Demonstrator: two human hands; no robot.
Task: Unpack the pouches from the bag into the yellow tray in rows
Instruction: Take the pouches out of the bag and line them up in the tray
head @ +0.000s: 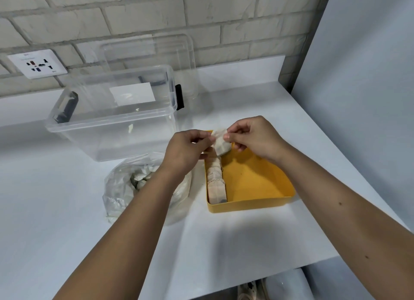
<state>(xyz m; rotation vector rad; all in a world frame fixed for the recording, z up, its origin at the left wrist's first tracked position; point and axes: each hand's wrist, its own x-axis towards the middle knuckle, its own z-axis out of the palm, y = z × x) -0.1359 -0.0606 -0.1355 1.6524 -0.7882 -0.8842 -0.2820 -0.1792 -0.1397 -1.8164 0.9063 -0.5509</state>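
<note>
Both hands are up over the far left corner of the yellow tray (246, 206), sharing one pouch (220, 142) between them. The left hand (188, 149) pinches its left edge. The right hand (253, 138) pinches the top right corner with thumb and forefinger. So both grips are narrow and closed on that pouch, with the other fingers curled out of the way. My guess is the two-handed hold is there to keep it flat and squared up, since it looks limp enough to fold otherwise.

The pouch looks like a soft, papery sachet, off-white and roughly square, kinda teabag-ish with a faint seam pattern. Can't tell what's in it. It hangs right above the far end of the row of pouches (216, 183) running along the tray's left wall, standing on edge and packed face to face. Leaning them on the wall makes sense, as that's probably what keeps floppy pouches upright. The rest of the tray floor is bare, smooth yellow plastic, so I'd say the job is early on: one row nearly filled, room for more beside it.

The bag (125, 187) sits just left of the tray on the white table (67, 210). It's thin, crinkly clear plastic with more pale pouches bunched inside, a handy spot for the left hand to reach. Behind it is a clear storage box (112, 125) with black latches, with its lid (152, 51) propped against the painted brick wall. There's a wall socket (37, 63) off to the left.
</note>
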